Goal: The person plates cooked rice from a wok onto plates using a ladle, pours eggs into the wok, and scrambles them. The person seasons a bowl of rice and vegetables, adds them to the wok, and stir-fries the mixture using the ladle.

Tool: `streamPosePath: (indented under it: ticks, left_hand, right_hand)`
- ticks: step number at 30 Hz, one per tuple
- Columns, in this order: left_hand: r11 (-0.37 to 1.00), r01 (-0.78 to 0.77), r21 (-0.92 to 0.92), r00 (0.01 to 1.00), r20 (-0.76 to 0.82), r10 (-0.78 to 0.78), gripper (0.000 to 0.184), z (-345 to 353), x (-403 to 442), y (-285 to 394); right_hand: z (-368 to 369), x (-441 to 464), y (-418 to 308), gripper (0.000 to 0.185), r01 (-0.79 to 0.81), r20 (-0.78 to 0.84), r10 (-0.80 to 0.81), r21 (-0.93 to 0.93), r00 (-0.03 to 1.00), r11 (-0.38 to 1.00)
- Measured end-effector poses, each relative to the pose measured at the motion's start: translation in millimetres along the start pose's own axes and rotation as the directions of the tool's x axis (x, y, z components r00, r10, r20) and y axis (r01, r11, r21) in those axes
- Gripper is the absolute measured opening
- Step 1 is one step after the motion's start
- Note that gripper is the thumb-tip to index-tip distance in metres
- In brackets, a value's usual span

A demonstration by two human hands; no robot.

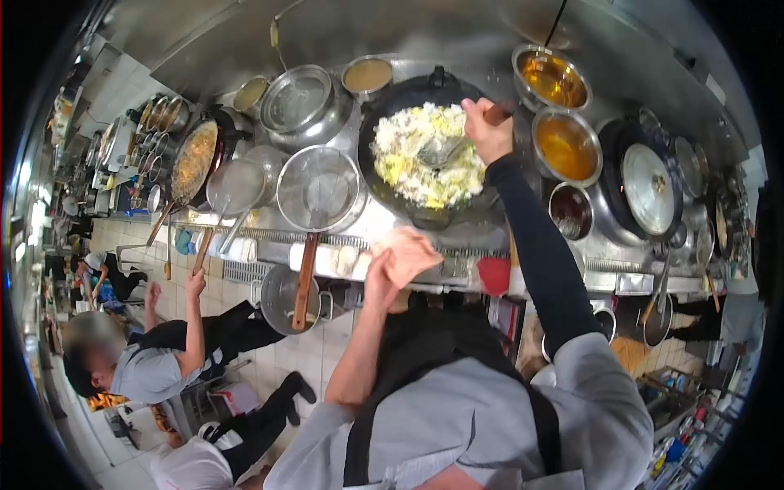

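Note:
Rice with yellow egg [412, 155] lies in a large black wok [367, 131] in front of me. My right hand [488, 137] is closed round the wooden handle of a ladle [441, 152], whose metal bowl rests among the rice. At the wok's near side, my left hand [379, 282] grips a folded orange-pink cloth [407, 255], apart from the wok's rim. Left of the wok, a round strainer [317, 189] with a long wooden handle sits over a pot.
Bowls of amber liquid [565, 149] stand right of the wok, near a bowl of dark sauce [570, 211]. Further right is a lidded wok [649, 188]. At left, a co-worker [155, 367] stands by another wok of food [194, 163]; a steel pot [286, 298] is below the counter edge.

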State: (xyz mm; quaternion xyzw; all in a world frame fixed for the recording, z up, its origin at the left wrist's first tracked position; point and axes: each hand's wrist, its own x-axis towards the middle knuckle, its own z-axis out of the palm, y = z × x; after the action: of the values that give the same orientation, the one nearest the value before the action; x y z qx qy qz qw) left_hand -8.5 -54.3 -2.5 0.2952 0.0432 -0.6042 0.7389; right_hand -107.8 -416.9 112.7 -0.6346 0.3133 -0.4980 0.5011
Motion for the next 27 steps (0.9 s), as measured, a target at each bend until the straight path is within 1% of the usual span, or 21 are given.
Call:
streamPosePath:
  ticks: [1, 2, 3, 4, 5, 6, 7, 8, 9, 10, 11, 12, 14, 15, 16, 18, 20, 22, 24, 25, 27]
  left_hand:
    - [0.963, -0.179, 0.200, 0.980, -0.054, 0.193, 0.043, 17, 0, 5]
    - [0.945, -0.207, 0.253, 0.973, -0.049, 0.226, 0.043, 16, -12, 8]
    - [0.921, -0.252, 0.296, 0.963, -0.021, 0.270, 0.045, 20, -6, 17]
    - [0.890, -0.309, 0.334, 0.947, 0.020, 0.321, 0.046, 30, 11, 26]
    - [0.806, -0.387, 0.447, 0.913, 0.063, 0.403, 0.038, 43, 15, 29]
    - [0.619, -0.422, 0.662, 0.890, 0.175, 0.420, 0.036, 46, 29, 30]
    - [0.379, -0.428, 0.821, 0.878, 0.278, 0.390, 0.035, 45, 36, 28]
    - [0.105, -0.433, 0.895, 0.863, 0.378, 0.336, 0.033, 47, 47, 22]
    - [0.168, -0.406, 0.898, 0.894, 0.352, 0.278, 0.028, 77, 54, 13]
    - [-0.121, -0.415, 0.902, 0.893, 0.429, 0.135, 0.033, 66, 68, 3]
    - [-0.387, -0.461, 0.799, 0.869, 0.495, -0.013, 0.039, 55, 81, -6]
    - [-0.668, -0.462, 0.584, 0.791, 0.611, -0.012, 0.052, 46, 71, -22]
    - [-0.659, -0.359, 0.661, 0.880, 0.476, -0.003, 0.056, 54, 60, -26]
    - [-0.634, -0.376, 0.676, 0.878, 0.479, -0.009, 0.051, 57, 51, -27]
    - [-0.608, -0.393, 0.690, 0.871, 0.492, -0.004, 0.047, 64, 52, -27]
    - [-0.499, -0.397, 0.770, 0.905, 0.419, -0.073, 0.041, 71, 62, -21]
    - [-0.341, -0.338, 0.877, 0.936, 0.275, -0.221, 0.043, 83, 91, -5]
    - [-0.432, -0.386, 0.815, 0.923, 0.344, -0.175, 0.042, 79, 98, -8]
    - [-0.529, -0.427, 0.733, 0.897, 0.417, -0.146, 0.045, 72, 99, -17]
    - [-0.516, -0.431, 0.740, 0.873, 0.486, -0.031, 0.050, 69, 95, -22]
    - [-0.507, -0.382, 0.773, 0.901, 0.434, -0.016, 0.050, 72, 70, -23]
  right_hand:
    - [-6, 18, -28, 0.038, -0.024, -0.048, 0.030, 0.122, 0.998, 0.992]
    - [-15, 17, -61, 0.040, -0.080, -0.098, 0.106, 0.241, 0.989, 0.967]
    - [-27, 19, -75, 0.042, -0.047, 0.010, 0.047, 0.403, 0.999, 0.914]
    - [-39, 2, -106, 0.039, -0.021, 0.040, 0.009, 0.303, 0.999, 0.953]
    - [-42, -15, -101, 0.038, 0.044, 0.087, -0.058, 0.161, 0.995, 0.986]
    - [-45, -23, -94, 0.036, 0.117, 0.144, -0.119, 0.019, 0.982, 0.993]
    - [-46, -26, -90, 0.036, 0.073, 0.175, -0.068, -0.024, 0.982, 0.997]
    - [-48, -14, -86, 0.037, 0.045, 0.211, -0.029, -0.070, 0.977, 0.997]
    - [-53, 11, -78, 0.036, -0.016, 0.148, -0.003, 0.122, 0.989, 0.992]
    - [-56, 24, -83, 0.036, -0.076, 0.090, 0.050, 0.313, 0.995, 0.947]
    - [-70, 33, -91, 0.034, -0.012, 0.087, -0.020, 0.356, 0.996, 0.934]
    - [-79, 31, -111, 0.036, 0.027, 0.077, -0.059, 0.357, 0.995, 0.934]
    - [-55, 44, -57, 0.040, 0.103, -0.013, -0.103, 0.144, 0.995, 0.984]
    - [-50, 50, -20, 0.044, 0.054, 0.187, -0.072, 0.100, 0.980, 0.994]
    - [-44, 70, -26, 0.045, -0.090, 0.200, 0.066, 0.114, 0.978, 0.989]
    - [-26, 83, -71, 0.045, -0.095, 0.018, 0.094, 0.313, 0.995, 0.945]
    - [-14, 67, -89, 0.043, 0.021, -0.137, 0.016, 0.268, 0.990, 0.963]
    - [8, 34, -47, 0.042, 0.079, -0.319, -0.026, 0.153, 0.947, 0.985]
    - [30, -5, -36, 0.039, -0.032, -0.239, 0.104, 0.287, 0.966, 0.957]
    - [31, -10, -43, 0.041, -0.050, -0.198, 0.104, 0.261, 0.975, 0.964]
    - [34, -39, -68, 0.044, -0.133, -0.105, 0.163, 0.244, 0.981, 0.961]
